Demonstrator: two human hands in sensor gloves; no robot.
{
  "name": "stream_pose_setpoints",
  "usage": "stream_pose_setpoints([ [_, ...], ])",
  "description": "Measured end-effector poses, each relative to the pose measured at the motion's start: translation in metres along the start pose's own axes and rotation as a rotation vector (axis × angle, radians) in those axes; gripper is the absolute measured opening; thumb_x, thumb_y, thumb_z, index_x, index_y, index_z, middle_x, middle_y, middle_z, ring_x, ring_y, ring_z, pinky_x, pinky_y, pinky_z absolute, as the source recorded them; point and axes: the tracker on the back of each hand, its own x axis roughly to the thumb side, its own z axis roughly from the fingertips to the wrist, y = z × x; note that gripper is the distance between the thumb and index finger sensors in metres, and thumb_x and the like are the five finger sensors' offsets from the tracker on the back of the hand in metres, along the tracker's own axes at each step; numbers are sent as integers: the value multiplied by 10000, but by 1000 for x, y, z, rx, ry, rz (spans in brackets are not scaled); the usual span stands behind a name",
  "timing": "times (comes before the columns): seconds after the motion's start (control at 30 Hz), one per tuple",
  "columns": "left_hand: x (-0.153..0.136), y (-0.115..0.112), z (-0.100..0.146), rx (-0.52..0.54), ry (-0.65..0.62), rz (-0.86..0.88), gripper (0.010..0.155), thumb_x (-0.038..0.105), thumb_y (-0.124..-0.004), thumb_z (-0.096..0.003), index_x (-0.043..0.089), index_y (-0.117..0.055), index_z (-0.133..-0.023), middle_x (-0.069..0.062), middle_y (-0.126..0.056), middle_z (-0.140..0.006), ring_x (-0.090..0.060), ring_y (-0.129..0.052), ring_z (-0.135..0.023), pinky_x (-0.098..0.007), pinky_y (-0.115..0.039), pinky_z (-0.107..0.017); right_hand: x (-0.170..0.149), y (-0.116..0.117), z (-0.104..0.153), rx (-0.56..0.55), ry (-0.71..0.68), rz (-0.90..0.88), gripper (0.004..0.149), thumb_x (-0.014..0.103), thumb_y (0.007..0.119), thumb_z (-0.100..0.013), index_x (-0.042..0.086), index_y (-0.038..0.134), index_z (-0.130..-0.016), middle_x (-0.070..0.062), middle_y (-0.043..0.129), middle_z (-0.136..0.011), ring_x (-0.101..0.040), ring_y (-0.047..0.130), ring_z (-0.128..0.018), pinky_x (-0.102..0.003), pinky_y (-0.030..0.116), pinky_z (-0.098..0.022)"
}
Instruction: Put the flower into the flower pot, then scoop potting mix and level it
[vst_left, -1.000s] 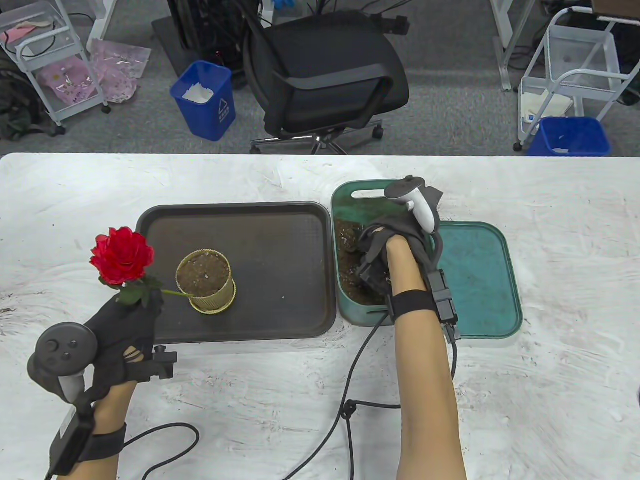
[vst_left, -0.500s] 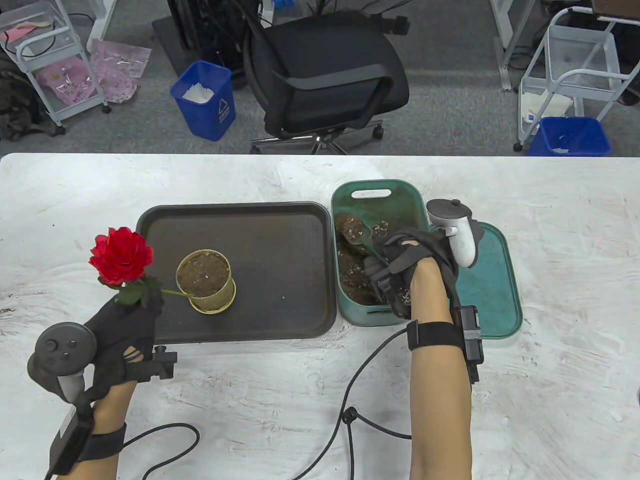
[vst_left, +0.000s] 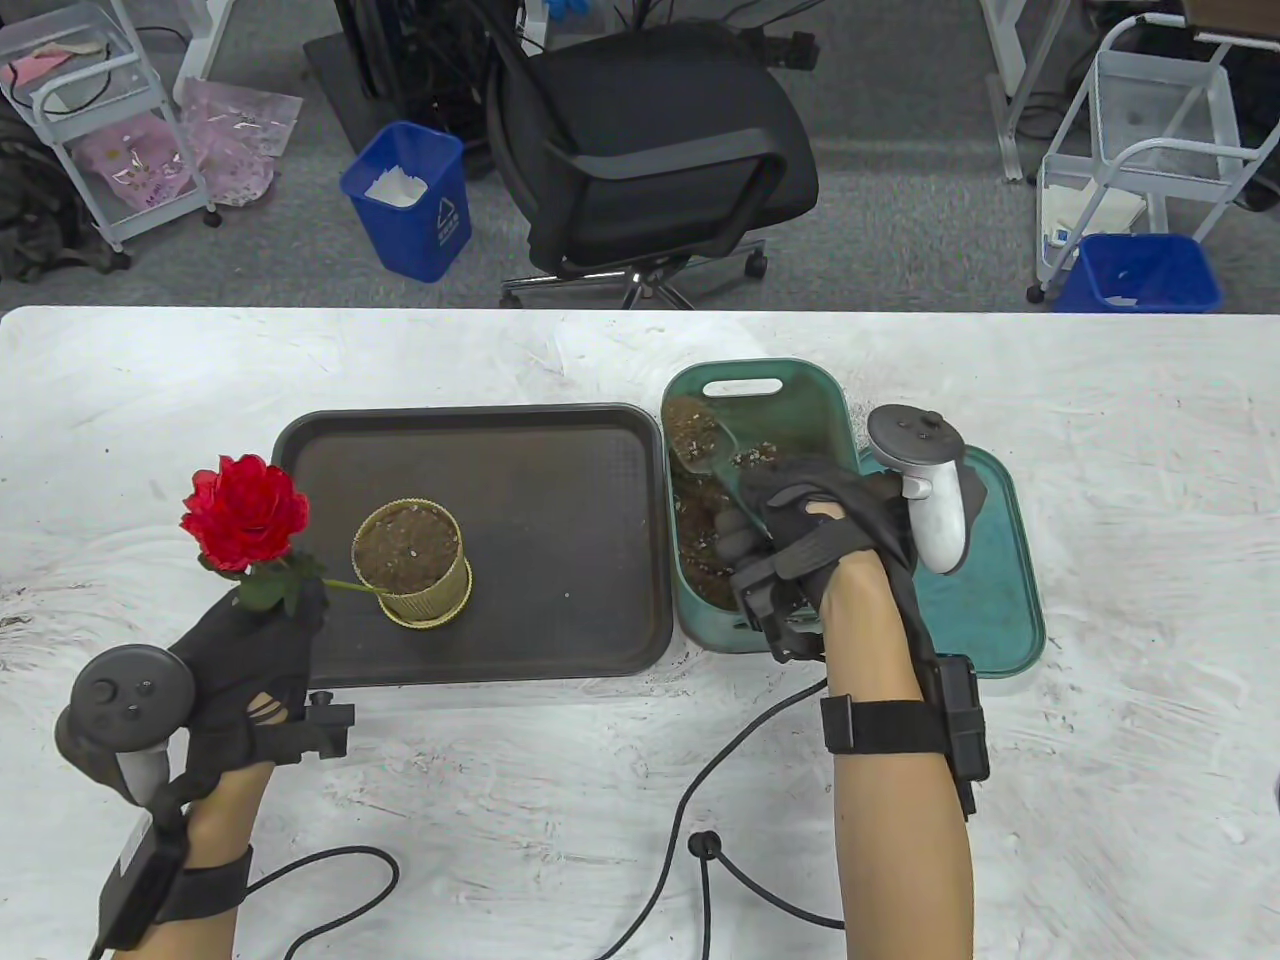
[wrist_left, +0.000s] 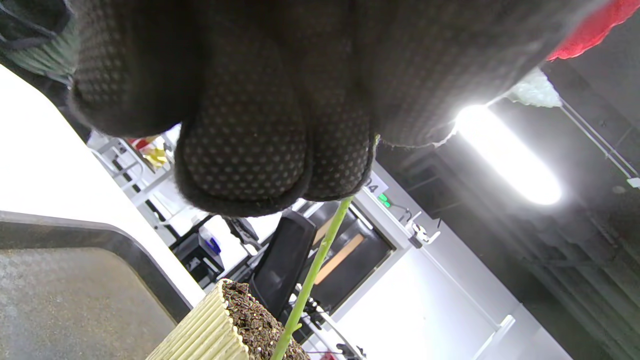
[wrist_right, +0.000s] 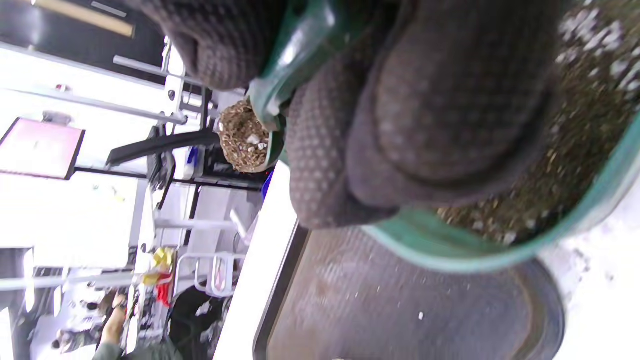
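Since a second ago the right hand (vst_left: 800, 530) has drawn back toward the near edge of the table and risen out of the green tub (vst_left: 830, 400); the scoop (vst_left: 705, 440) it grips now shows a loaded bowl of potting mix (vst_left: 700, 425) above the tub's far end. Left hand (vst_left: 250, 650) and flower (vst_left: 243, 512) unchanged.

Right hand: fingers curled round the scoop's green handle; the handle itself is mostly hidden under the glove in the table view. Right wrist view confirms the wrap, with the heaped bowl small and slightly blurred beyond the fingers (wrist_right: 450, 115).

Left hand: grasps the flower's stem (wrist_left: 315, 275) between fingertips (wrist_left: 250, 155); exact pinch point is hidden by the glove. Red bloom hangs out over the bare table (vst_left: 600, 800), left of the dark tray (vst_left: 560, 620). Stem runs slanted into the soil of the ribbed yellow flower pot (vst_left: 415, 565), which stands on the tray's left half.

Tub's near part is hidden behind the right hand. Teal lid (vst_left: 985, 600) lies flat just right of the tub, its left edge covered by the hand and tracker (vst_left: 925, 480).
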Motion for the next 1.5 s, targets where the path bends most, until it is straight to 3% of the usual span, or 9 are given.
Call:
stream_pose_setpoints([
  [0.2,0,0,0,0,3,2,423,469,-929,-408,211,-992,-737,42,-1075,-570,-196,-1157,-346,-363,-963,-336,15,54,-1,146,-62,69,523,288,719,-442,14,688,-887,-194,951,-680,-292,1096,-324,-379,986,-159],
  [0.4,0,0,0,0,3,2,421,469,-928,-410,211,-993,-736,43,-1075,-570,-197,-1157,-344,-364,-963,-337,20,126,-17,288,-77,159,524,293,719,-445,16,686,-888,-194,951,-681,-290,1098,-325,-376,988,-159],
  [0.6,1,0,1,1,5,2,422,470,-927,-410,212,-990,-737,45,-1075,-570,-195,-1157,-346,-363,-963,-338,14,176,-38,333,-40,239,523,292,721,-445,15,686,-887,-195,949,-682,-294,1096,-328,-381,986,-162],
  [0.7,1,0,1,2,4,1,422,470,-927,-410,212,-991,-737,43,-1074,-571,-195,-1156,-348,-363,-963,-339,14,189,-42,267,-63,339,518,292,729,-444,22,693,-883,-194,953,-676,-297,1096,-320,-388,985,-157],
  [0.93,1,-1,1,2,2,1,422,470,-927,-410,211,-992,-737,44,-1073,-572,-195,-1156,-349,-363,-963,-338,33,207,-23,-87,-313,679,479,351,837,-412,77,833,-805,-156,1030,-523,-242,1057,-107,-347,924,6],
  [1.07,1,0,1,4,1,-3,422,471,-926,-411,212,-990,-738,46,-1074,-571,-195,-1157,-347,-362,-964,-338,33,220,-12,-165,-458,811,479,353,839,-408,82,835,-803,-148,1034,-519,-244,1058,-105,-349,924,8],
  [1.5,4,-1,2,1,-4,-2,420,472,-925,-412,214,-990,-738,45,-1074,-571,-194,-1157,-348,-361,-964,-338,28,236,14,-274,-595,1016,530,307,848,-394,81,755,-864,-149,988,-651,-290,1072,-294,-409,948,-149],
])
